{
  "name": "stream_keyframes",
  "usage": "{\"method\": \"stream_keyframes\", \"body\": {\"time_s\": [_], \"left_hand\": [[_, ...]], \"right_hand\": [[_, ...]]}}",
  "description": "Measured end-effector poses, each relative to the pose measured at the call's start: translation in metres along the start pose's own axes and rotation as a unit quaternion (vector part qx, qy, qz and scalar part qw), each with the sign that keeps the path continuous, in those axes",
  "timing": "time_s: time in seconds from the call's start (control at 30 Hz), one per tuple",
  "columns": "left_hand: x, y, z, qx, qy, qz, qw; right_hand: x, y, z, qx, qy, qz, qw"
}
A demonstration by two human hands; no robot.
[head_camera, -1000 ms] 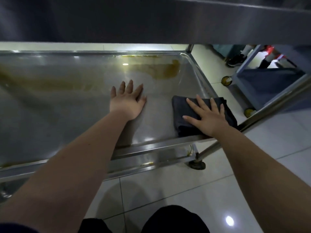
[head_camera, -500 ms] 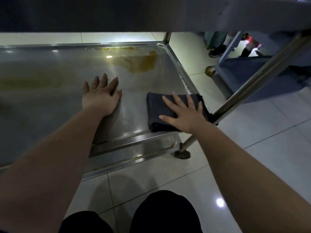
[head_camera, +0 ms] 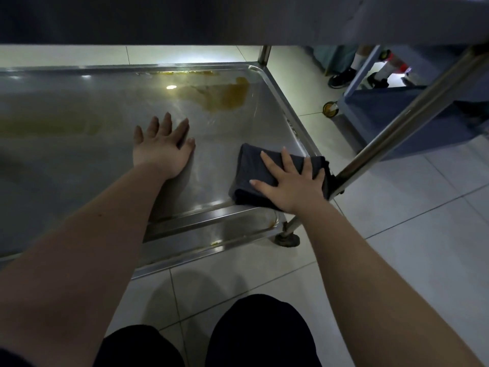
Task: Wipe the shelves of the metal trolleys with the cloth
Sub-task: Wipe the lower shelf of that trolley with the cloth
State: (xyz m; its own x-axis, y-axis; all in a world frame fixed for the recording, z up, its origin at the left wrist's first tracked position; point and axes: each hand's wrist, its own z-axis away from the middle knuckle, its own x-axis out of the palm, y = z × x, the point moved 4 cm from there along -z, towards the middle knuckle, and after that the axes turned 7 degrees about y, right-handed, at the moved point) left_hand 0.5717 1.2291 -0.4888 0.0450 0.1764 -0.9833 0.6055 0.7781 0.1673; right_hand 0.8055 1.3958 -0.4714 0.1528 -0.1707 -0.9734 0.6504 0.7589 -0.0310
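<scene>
On the lower shelf, head view: a person is crouching and reaching both bare arms under the upper shelf [head_camera: 185, 19] of a metal trolley.
Left hand [head_camera: 162, 147]: is lying palm down with the fingers spread, pressing on bare steel near the middle of the lower shelf [head_camera: 79, 168] and holding nothing.
Right hand [head_camera: 293, 181]: is pressing flat on the cloth [head_camera: 248, 165] with the fingers spread, not pinching it.
Cloth: dark and folded, it is sitting in the near right corner of the shelf, just beside the trolley post [head_camera: 412, 120].
Stain [head_camera: 227, 98]: a yellow-brown patch is pooling at the far right corner, well apart from the cloth. A fainter yellowish smear [head_camera: 47, 125] is showing toward the left.
Change: over the last second, both hands and the cloth are staying about where they were. Only the viewpoint is shifting.
Meaning for the task: the wipe seems to be pausing or barely starting. The stain is looking untouched, so the cloth probably needs to be pushed away toward the far corner.
Beyond: a blue trolley [head_camera: 375, 109] is standing on the tiled floor, with someone's shoes [head_camera: 341, 76] near it.
</scene>
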Motion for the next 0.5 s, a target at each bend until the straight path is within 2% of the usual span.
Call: {"method": "stream_keyframes", "body": {"time_s": [0.1,0.2,0.27,0.5], "left_hand": [[-0.001,0.001,-0.001,0.005,-0.003,0.002,1.000],[-0.002,0.002,-0.001,0.001,-0.001,0.000,1.000],[-0.002,0.001,0.000,-0.005,0.002,0.003,1.000],[-0.002,0.000,0.002,-0.009,0.009,0.001,1.000]], "right_hand": [[-0.009,0.005,-0.033,-0.021,-0.017,-0.021,0.999],[-0.013,0.002,-0.050,-0.048,0.015,-0.014,0.999],[-0.011,0.000,-0.046,-0.055,0.026,-0.009,0.998],[0.005,-0.010,0.003,-0.121,-0.015,0.004,0.993]]}}
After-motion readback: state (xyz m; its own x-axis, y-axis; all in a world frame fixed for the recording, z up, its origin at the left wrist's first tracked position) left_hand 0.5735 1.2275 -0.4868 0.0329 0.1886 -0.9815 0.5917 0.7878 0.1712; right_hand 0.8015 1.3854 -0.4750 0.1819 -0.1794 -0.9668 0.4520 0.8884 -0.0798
